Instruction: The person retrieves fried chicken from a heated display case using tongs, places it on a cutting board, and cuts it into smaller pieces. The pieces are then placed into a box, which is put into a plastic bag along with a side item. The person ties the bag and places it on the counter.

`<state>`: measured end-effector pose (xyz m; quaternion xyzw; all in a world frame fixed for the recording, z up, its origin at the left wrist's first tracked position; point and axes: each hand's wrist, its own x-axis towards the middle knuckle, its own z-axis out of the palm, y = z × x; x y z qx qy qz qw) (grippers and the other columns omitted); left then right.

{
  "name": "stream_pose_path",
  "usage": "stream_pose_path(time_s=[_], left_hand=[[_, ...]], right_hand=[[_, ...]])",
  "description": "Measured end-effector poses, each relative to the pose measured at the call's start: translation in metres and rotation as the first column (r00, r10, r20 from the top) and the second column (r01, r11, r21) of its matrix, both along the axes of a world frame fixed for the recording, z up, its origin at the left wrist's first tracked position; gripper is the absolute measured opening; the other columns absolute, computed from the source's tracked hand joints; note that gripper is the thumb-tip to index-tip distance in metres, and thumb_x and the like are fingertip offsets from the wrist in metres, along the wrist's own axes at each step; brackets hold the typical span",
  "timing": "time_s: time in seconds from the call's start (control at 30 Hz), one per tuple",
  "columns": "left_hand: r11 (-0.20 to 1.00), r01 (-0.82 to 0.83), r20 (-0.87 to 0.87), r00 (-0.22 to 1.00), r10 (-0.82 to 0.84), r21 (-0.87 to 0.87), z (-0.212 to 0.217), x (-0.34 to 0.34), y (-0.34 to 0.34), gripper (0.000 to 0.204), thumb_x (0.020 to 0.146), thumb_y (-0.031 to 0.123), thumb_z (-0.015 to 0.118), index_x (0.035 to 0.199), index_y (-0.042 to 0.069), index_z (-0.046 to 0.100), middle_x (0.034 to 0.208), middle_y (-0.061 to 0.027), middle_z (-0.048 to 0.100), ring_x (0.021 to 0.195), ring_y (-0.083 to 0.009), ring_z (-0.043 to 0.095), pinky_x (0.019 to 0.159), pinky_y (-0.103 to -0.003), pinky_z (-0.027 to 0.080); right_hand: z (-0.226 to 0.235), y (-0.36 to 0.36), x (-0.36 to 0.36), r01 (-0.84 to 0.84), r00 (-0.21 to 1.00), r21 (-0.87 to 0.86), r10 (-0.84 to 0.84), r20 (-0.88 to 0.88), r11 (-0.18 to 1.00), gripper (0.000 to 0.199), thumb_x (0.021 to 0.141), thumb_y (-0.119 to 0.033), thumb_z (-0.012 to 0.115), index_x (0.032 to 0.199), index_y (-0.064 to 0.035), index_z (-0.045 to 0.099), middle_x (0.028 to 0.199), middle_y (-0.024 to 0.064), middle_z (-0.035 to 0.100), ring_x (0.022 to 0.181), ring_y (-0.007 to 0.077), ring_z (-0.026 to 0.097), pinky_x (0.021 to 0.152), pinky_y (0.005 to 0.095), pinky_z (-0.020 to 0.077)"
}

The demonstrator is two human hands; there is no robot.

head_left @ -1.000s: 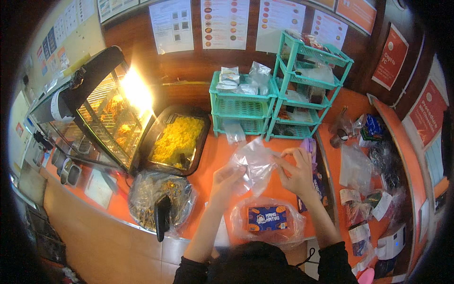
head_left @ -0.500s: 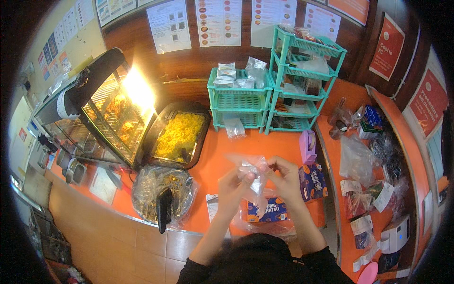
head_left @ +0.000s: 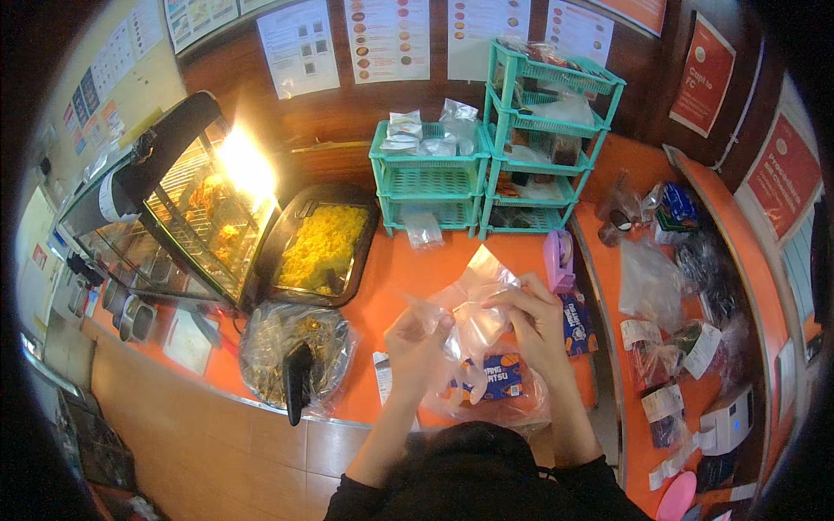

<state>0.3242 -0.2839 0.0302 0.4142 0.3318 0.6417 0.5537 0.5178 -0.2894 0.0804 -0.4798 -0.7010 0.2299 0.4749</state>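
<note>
Between my hands a thin clear plastic bag (head_left: 483,276) is spread out above the counter, its surface creased and shiny. My left hand (head_left: 417,346) is closed on the bag's left side, thumb toward the middle. The bag's right side is pinched in the bent fingers of my right hand (head_left: 537,323). Below them lies a blue box with orange print (head_left: 497,379), partly hidden by loose clear plastic around it. A second blue box (head_left: 577,323) rests just beyond my right hand. I cannot make out anything inside the bag.
At the left stand a lit food warmer (head_left: 187,204), a tray of yellow rice (head_left: 320,252) and a plastic-covered bowl with a black handle (head_left: 295,369). Green tiered racks (head_left: 539,165) and a purple tape dispenser (head_left: 559,260) stand behind. Several bagged packs (head_left: 651,347) line the right-hand counter.
The plastic bag has gone from bunched up to spread wider, its upper part now raised. My hands have moved slightly apart. The whole view has shifted a little.
</note>
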Motion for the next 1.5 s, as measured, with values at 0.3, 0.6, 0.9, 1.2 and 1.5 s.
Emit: stream_pose_path(time_s=[0.3, 0.6, 0.9, 1.2, 1.5], left_hand=[[0.997, 0.078, -0.067, 0.995, -0.078, -0.002, 0.000, 0.016, 0.007, 0.019, 0.089, 0.010, 0.072, 0.104, 0.000, 0.065, 0.093, -0.0048, 0.069, 0.087, -0.0109, 0.062, 0.079, -0.029, 0.050], [0.985, 0.006, 0.003, 1.000, -0.005, -0.173, -0.011, -0.006, 0.014, 0.012, 0.090, 0.008, 0.069, 0.100, 0.001, 0.069, 0.087, -0.0015, 0.068, 0.077, -0.0083, 0.062, 0.068, -0.025, 0.050], [0.929, -0.359, -0.089, 0.932, 0.351, -0.096, -0.048, -0.026, 0.006, 0.019, 0.100, 0.015, 0.055, 0.115, 0.003, 0.054, 0.100, -0.0007, 0.059, 0.091, -0.0074, 0.056, 0.076, -0.025, 0.047], [0.915, -0.081, 0.147, 0.978, 0.150, -0.395, -0.083, 0.020, -0.022, 0.039, 0.097, 0.014, 0.059, 0.133, 0.002, 0.048, 0.123, -0.0095, 0.058, 0.111, -0.0186, 0.057, 0.099, -0.035, 0.046], [0.666, 0.414, 0.361, 0.905, -0.226, -0.620, -0.152, 0.066, -0.023, 0.042, 0.095, 0.018, 0.060, 0.132, 0.000, 0.050, 0.125, -0.0129, 0.057, 0.115, -0.0232, 0.057, 0.096, -0.040, 0.048]], right_hand=[[-0.011, -0.002, -0.009, 0.016, 0.958, -0.057, -0.031, -0.286, 0.998, 0.027, 0.087, -0.006, 0.067, 0.113, -0.0019, 0.063, 0.105, 0.0084, 0.068, 0.083, 0.0140, 0.070, 0.077, 0.0269, 0.0538], [-0.021, 0.022, 0.003, 0.132, 0.987, -0.132, -0.143, -0.074, 0.982, 0.030, 0.087, -0.003, 0.064, 0.117, -0.0043, 0.056, 0.079, 0.0079, 0.071, 0.070, 0.0137, 0.068, 0.066, 0.0292, 0.0527], [0.025, 0.212, 0.036, 0.405, 0.865, 0.522, -0.499, 0.047, 0.751, 0.015, 0.085, 0.001, 0.056, 0.096, -0.0015, 0.067, 0.091, 0.0159, 0.066, 0.089, 0.0366, 0.064, 0.078, 0.0426, 0.0505], [-0.060, 0.460, 0.024, 0.267, 0.476, 0.567, -0.619, 0.626, 0.779, 0.043, 0.098, -0.022, 0.051, 0.139, -0.0077, 0.048, 0.133, 0.0185, 0.055, 0.125, 0.0365, 0.051, 0.103, 0.0498, 0.0396], [-0.050, 0.220, 0.111, 0.182, 0.896, 0.169, -0.234, 0.377, 0.969, 0.033, 0.088, -0.020, 0.068, 0.116, -0.0048, 0.057, 0.114, 0.0163, 0.059, 0.104, 0.0356, 0.059, 0.091, 0.0458, 0.0475]])
